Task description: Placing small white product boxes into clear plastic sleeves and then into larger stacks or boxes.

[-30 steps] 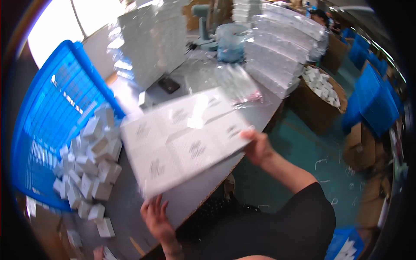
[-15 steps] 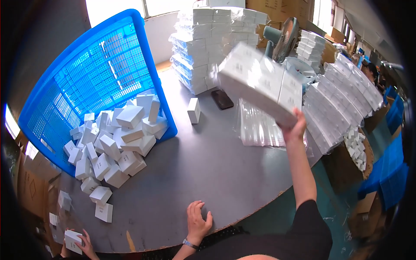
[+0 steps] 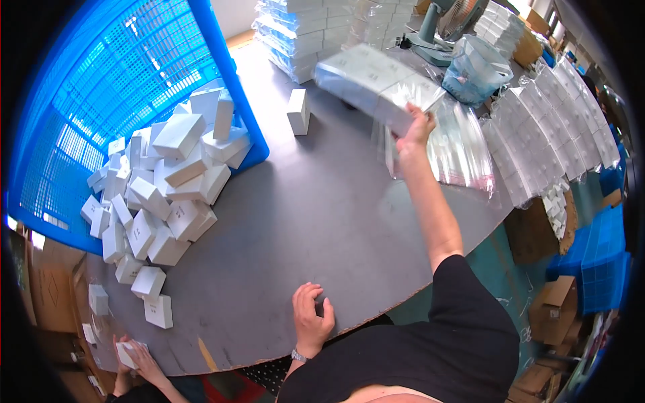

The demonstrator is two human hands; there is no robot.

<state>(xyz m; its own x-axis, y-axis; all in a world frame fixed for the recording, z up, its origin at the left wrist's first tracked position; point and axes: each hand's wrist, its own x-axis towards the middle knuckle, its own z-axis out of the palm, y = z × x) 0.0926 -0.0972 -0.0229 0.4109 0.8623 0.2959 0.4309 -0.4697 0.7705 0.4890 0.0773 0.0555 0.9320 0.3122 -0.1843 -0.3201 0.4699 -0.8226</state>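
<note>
My right hand (image 3: 416, 131) grips the near end of a clear-wrapped pack of white boxes (image 3: 366, 80). The pack is held tilted over the far part of the table, next to a tall stack of similar packs (image 3: 316, 33). Partly beneath it lie flat clear plastic bags (image 3: 460, 151). Near the front edge of the grey table (image 3: 289, 221), my left hand (image 3: 312, 319) rests with loosely bent fingers and the thumb apart, holding nothing. One loose white box (image 3: 298, 112) stands on the table left of the pack.
A tipped blue basket (image 3: 248, 127) spills loose white boxes (image 3: 178, 138) across the left side. At lower left, another person's hands (image 3: 138, 359) hold a white box. A fan (image 3: 433, 40), a bluish plastic tub (image 3: 477, 70) and wrapped packs (image 3: 537, 134) stand at right.
The view has tilted downward. My right hand has carried the wrapped pack left, and it now hides most of the dark phone. My left hand stays by the table edge.
</note>
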